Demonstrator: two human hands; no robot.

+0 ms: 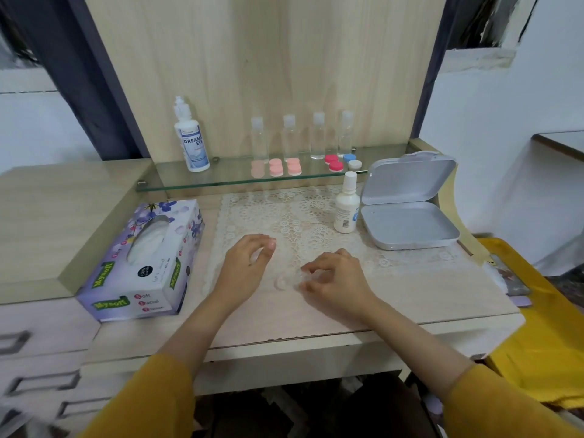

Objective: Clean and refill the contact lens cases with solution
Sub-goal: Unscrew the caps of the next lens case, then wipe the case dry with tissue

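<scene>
On lace mat, clear round case

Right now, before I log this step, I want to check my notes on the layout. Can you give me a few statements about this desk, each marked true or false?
1. The grey box stands open. True.
2. The tissue box sits to the right of the lace mat. False: it sits to the left of the mat.
3. The large solution bottle stands on the glass shelf. True.
4. Five clear bottles stand on that shelf. False: there are four.
5. The small white bottle lies on its side. False: it stands upright beside the grey box.
</scene>
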